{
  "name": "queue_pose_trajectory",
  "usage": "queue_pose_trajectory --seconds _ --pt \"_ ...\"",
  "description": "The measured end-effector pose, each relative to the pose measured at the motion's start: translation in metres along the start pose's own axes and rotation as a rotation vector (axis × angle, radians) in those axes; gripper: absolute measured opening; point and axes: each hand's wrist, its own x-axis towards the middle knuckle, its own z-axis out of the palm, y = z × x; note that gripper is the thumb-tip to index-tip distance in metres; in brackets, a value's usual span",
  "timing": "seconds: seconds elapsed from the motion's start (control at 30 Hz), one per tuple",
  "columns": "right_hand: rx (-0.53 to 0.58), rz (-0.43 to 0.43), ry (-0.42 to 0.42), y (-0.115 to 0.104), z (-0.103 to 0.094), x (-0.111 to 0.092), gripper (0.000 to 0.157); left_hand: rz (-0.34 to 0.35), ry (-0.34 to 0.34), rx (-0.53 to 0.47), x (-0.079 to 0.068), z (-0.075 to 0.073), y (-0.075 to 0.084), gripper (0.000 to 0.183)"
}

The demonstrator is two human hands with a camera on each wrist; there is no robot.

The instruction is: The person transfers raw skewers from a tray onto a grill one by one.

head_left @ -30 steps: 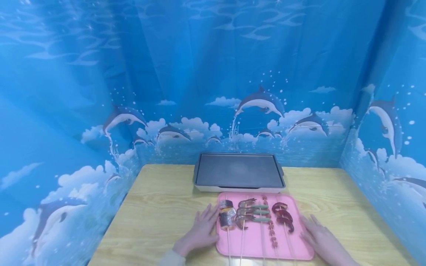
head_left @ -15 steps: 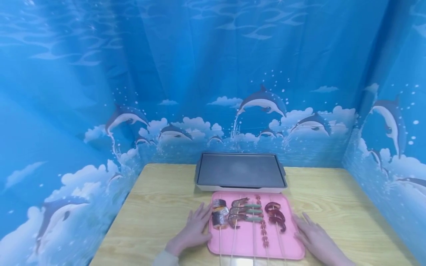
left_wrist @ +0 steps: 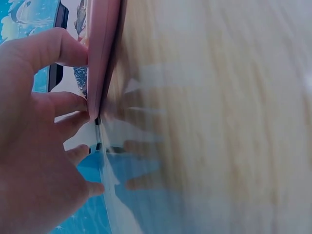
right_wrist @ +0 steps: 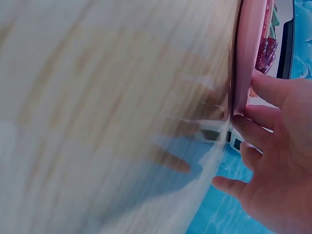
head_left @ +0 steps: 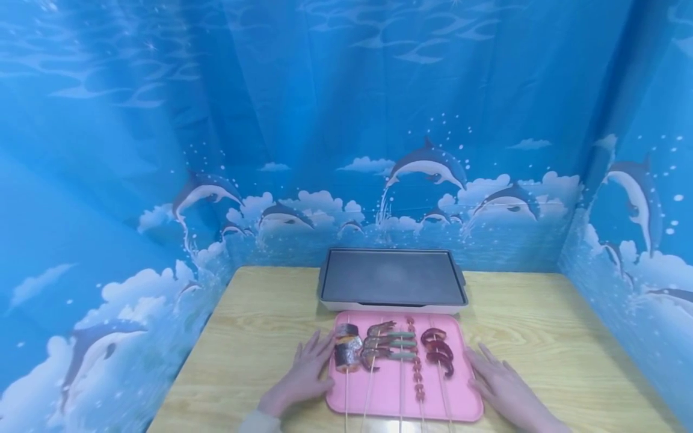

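A pink tray [head_left: 390,391] lies on the table with several skewers on it. From left to right these are a fish-chunk skewer [head_left: 347,349], a shrimp skewer [head_left: 378,343], a skewer with green pieces [head_left: 402,346], a thin skewer of small reddish pieces [head_left: 417,373] and a skewer of dark red curled pieces [head_left: 438,352]. My left hand [head_left: 305,373] touches the tray's left side, its fingers spread; in the left wrist view thumb and fingertips meet the tray's wall [left_wrist: 101,53]. On the opposite side, my right hand [head_left: 506,385] rests its fingertips against the right wall [right_wrist: 249,53].
Directly behind the tray stands a dark flat griddle [head_left: 392,276] with a pale base, close to the tray's far edge. The wood-grain table [head_left: 260,325] extends to both sides. Blue curtains [head_left: 325,120] printed with dolphins enclose the back and sides.
The pink tray with its skewers has slid to the left along the table, both hands moving with it at its sides. The griddle has stayed in place.
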Motion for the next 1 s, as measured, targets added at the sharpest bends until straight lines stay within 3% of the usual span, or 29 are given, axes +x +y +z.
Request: queue_pose_trajectory --seconds 0.17,0.3,0.43,0.53,0.63,0.8,0.9,1.0 --pt "-0.037 -0.051 0.029 0.002 0.000 0.001 0.058 0.007 0.025 0.008 -0.002 -0.001 0.001 0.078" --pt "-0.040 -0.108 0.031 0.003 0.000 0.002 0.060 0.011 0.100 -0.024 -0.003 -0.002 0.002 0.060" --pt "-0.042 -0.143 0.015 0.004 -0.002 0.004 0.060 -0.047 0.208 -0.106 -0.007 -0.004 0.006 0.045" --pt "-0.017 -0.125 -0.021 0.007 -0.002 0.004 0.060 -0.123 0.244 -0.202 -0.008 -0.005 0.011 0.034" --pt "0.022 -0.090 -0.060 0.009 -0.001 0.003 0.062 -0.174 0.219 -0.368 -0.009 -0.004 0.017 0.025" --pt "0.033 -0.086 -0.078 0.010 -0.002 0.003 0.062 -0.260 0.106 -0.673 -0.014 0.003 0.029 0.020" --pt "0.026 -0.106 -0.064 0.009 -0.003 0.004 0.062 -0.314 0.047 -0.748 -0.017 0.009 0.036 0.020" --pt "0.008 -0.130 -0.042 0.008 -0.004 0.005 0.061 -0.337 0.028 -0.738 -0.018 0.014 0.041 0.020"
